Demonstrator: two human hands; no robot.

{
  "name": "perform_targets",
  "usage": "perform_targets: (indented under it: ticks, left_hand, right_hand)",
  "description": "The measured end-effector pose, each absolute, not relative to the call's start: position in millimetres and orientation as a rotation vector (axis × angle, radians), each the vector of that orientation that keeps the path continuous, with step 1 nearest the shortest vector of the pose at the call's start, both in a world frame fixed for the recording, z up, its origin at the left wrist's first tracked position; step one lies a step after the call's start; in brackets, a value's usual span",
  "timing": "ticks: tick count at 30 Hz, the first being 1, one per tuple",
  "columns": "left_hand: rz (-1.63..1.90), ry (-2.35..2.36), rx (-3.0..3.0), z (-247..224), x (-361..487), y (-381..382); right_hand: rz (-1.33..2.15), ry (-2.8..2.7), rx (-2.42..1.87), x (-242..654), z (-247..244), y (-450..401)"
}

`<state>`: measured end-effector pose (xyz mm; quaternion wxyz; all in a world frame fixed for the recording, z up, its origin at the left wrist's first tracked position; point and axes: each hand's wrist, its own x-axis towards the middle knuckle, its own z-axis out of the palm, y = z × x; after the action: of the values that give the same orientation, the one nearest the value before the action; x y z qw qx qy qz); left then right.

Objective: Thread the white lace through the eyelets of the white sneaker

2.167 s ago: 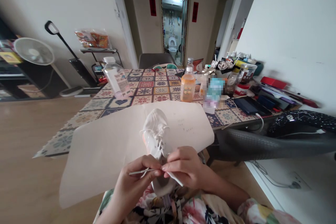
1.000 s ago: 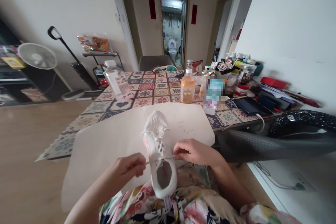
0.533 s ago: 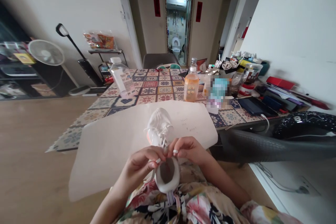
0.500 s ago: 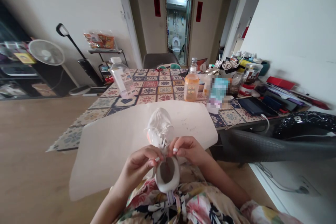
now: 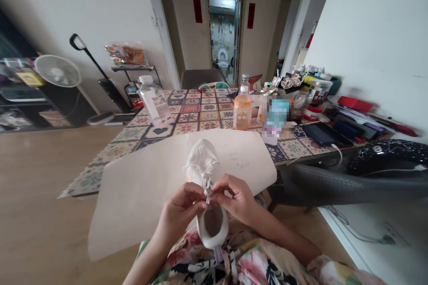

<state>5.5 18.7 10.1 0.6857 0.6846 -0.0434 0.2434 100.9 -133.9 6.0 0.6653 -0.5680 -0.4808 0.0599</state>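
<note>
Thumb and forefinger of the left hand (image 5: 183,200) are pinching a white lace (image 5: 207,192) from 9 o'clock, while those of the right hand (image 5: 232,193) are pinching it from 3 o'clock, the two grips almost touching. The white shoe (image 5: 204,169) is lying under them, its toe pointing to 12 o'clock and its opening facing upward at 6 o'clock, the heel sitting just beside the floral clothing (image 5: 250,262).

Around the shoe, a large pale sheet (image 5: 140,187) is covering the near part of the worktop (image 5: 207,116) and hanging past its edge toward 8 o'clock; faint writing (image 5: 239,160) is showing at 2 o'clock. A clear bottle (image 5: 155,104) is standing at 11 o'clock and an orange bottle (image 5: 242,111) at 1 o'clock. A dark flat device (image 5: 319,135) is lying just past 2 o'clock, and a grey chair (image 5: 317,182) is standing at 3 o'clock.
</note>
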Motion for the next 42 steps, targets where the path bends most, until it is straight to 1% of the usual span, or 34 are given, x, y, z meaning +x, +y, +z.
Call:
perform_targets:
  ticks: [4,11,20,26,35,42]
  left_hand:
    - [0.583,-0.091,1.522,4.6,6.6,18.4]
    - [0.755,-0.212,1.667,0.2,5.9,20.8]
    - [0.821,-0.311,1.78,0.3,6.1,20.2]
    - [0.749,-0.367,1.888,-1.4,8.5,23.5]
    - [0.604,-0.221,1.71,0.5,0.7,19.4]
    - [0.682,-0.246,1.886,8.3,3.2,15.5]
  right_hand:
    - [0.024,-1.213,-1.359,101.1,10.5,-136.1]
    - [-0.164,-1.309,-1.321,102.7,11.7,-136.0]
    - [-0.163,-1.319,-1.314,95.1,11.9,-139.0]
    - [-0.233,-1.202,-1.357,93.4,8.2,-138.2]
    - [-0.245,-1.23,-1.343,94.2,7.1,-138.0]
    - [-0.282,-1.194,-1.366,92.6,7.4,-137.3]
